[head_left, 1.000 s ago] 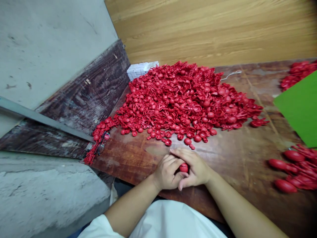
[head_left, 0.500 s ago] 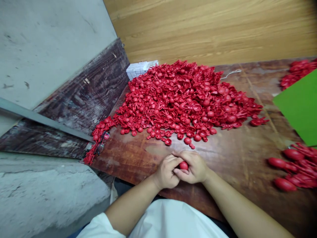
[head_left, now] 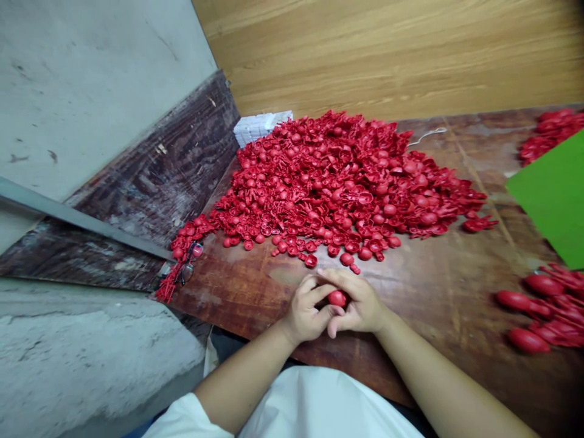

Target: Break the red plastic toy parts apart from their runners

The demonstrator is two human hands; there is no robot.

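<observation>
Big worn wooden counter (head_left: 424, 304) here, with a huge heap of red plastic parts (head_left: 337, 182) piled on it. There's a white stack (head_left: 261, 128) behind the heap, a pair of glasses (head_left: 185, 272) at its left tip, and more red parts (head_left: 542, 310) off to the right below a green sheet (head_left: 552, 194). Both hands are together just in front of the heap, with the left hand (head_left: 308, 310) and right hand (head_left: 358, 304) clasped around one round red plastic piece (head_left: 338, 298), which sits right between them.
</observation>
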